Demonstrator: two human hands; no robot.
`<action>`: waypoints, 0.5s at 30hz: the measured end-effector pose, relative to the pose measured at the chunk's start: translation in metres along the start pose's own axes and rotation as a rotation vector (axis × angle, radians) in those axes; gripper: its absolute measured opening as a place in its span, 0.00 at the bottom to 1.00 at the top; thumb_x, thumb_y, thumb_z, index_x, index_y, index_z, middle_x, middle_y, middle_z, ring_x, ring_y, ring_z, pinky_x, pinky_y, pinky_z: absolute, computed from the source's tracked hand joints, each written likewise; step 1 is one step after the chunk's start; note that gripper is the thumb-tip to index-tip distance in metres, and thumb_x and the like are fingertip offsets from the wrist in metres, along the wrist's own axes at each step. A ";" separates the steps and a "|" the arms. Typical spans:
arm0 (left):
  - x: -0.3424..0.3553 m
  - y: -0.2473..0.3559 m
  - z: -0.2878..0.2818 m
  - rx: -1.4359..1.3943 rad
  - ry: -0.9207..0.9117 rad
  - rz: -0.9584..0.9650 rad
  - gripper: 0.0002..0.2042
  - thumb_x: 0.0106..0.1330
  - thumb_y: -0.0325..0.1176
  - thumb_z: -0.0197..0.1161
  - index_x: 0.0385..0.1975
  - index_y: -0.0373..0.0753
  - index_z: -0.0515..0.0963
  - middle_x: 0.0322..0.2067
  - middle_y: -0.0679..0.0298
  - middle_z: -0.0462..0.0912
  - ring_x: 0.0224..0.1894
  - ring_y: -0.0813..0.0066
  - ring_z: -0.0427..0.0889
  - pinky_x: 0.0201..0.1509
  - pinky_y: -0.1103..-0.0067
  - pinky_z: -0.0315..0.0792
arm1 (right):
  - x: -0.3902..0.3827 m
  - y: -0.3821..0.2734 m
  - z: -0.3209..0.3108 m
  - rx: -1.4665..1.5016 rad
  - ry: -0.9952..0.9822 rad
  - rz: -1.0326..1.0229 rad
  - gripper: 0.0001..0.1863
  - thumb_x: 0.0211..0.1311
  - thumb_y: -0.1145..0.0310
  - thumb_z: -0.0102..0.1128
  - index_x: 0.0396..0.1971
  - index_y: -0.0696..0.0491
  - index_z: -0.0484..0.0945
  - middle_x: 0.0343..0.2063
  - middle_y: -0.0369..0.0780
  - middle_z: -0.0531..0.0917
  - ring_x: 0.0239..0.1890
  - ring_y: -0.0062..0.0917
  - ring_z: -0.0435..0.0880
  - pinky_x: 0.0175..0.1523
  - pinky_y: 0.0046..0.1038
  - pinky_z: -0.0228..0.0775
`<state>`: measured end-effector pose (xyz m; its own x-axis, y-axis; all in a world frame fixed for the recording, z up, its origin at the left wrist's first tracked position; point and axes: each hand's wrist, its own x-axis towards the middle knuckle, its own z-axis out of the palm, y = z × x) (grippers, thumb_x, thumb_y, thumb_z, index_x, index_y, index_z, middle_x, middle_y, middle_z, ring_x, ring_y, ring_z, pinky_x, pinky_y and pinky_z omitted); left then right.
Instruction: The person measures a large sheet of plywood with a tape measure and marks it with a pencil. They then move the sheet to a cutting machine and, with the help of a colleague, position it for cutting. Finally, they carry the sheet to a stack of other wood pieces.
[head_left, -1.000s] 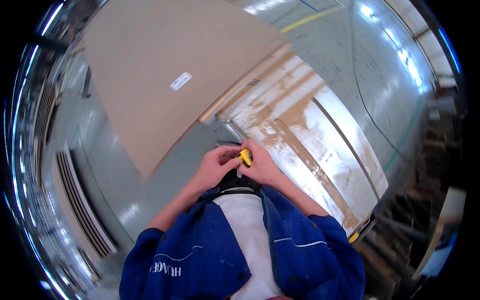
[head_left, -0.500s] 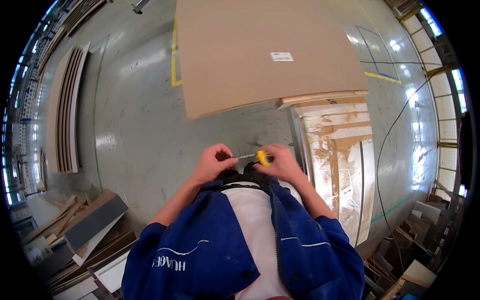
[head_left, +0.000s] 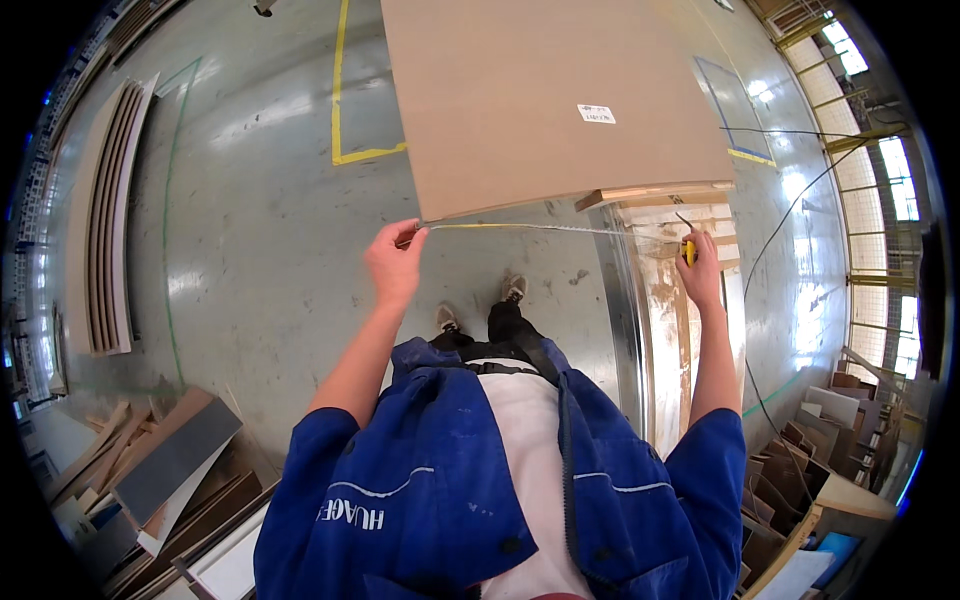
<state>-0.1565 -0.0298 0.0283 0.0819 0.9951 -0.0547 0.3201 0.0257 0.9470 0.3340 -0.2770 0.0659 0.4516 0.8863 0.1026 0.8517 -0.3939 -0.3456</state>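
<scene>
My left hand [head_left: 393, 265] pinches the end of a thin tape measure blade [head_left: 540, 228] at the near left corner of a large brown board [head_left: 540, 120] bearing a white label [head_left: 596, 114]. The blade stretches along the board's near edge toward my right hand [head_left: 702, 270], whose fingers are wrapped round a yellow tape measure case [head_left: 689, 253]. A thin dark item sticks up by those fingers; I cannot make it out. My right hand is above a scuffed white platform [head_left: 665, 310], which has a timber strip [head_left: 655, 193] across its far end, against the board.
Leaning panels [head_left: 110, 215] stand at the left. Offcuts lie in piles at lower left [head_left: 175, 455] and lower right [head_left: 830, 420]. A black cable [head_left: 775, 240] runs over the floor at the right. My shoes [head_left: 515, 288] are on the grey floor [head_left: 260, 250] below the tape.
My hands have moved apart and forward, from together at my waist to out by the board's edge, drawing out the tape between them. The view has turned to face the board more squarely.
</scene>
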 end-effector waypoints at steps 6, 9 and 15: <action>-0.005 -0.003 0.025 0.033 0.121 0.001 0.11 0.65 0.28 0.71 0.45 0.31 0.86 0.38 0.57 0.88 0.39 0.72 0.87 0.46 0.76 0.80 | 0.022 0.000 0.015 0.015 0.026 -0.035 0.19 0.54 0.75 0.66 0.48 0.54 0.76 0.64 0.50 0.74 0.71 0.51 0.65 0.73 0.45 0.60; -0.006 -0.003 0.031 0.074 0.147 -0.010 0.12 0.66 0.28 0.71 0.47 0.31 0.85 0.38 0.58 0.88 0.39 0.72 0.87 0.47 0.76 0.80 | 0.034 -0.003 0.020 0.079 0.072 -0.068 0.19 0.54 0.73 0.69 0.47 0.54 0.77 0.65 0.49 0.73 0.70 0.50 0.66 0.72 0.44 0.63; -0.009 -0.003 0.044 0.129 0.218 -0.072 0.14 0.68 0.27 0.69 0.51 0.30 0.84 0.41 0.59 0.89 0.42 0.74 0.86 0.49 0.77 0.78 | 0.059 0.006 0.025 0.146 0.049 -0.090 0.20 0.52 0.71 0.72 0.46 0.53 0.78 0.65 0.47 0.73 0.69 0.47 0.70 0.68 0.41 0.69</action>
<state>-0.1162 -0.0428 0.0119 -0.1461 0.9885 -0.0382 0.4366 0.0991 0.8942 0.3593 -0.2211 0.0462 0.3907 0.9022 0.1829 0.8433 -0.2711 -0.4641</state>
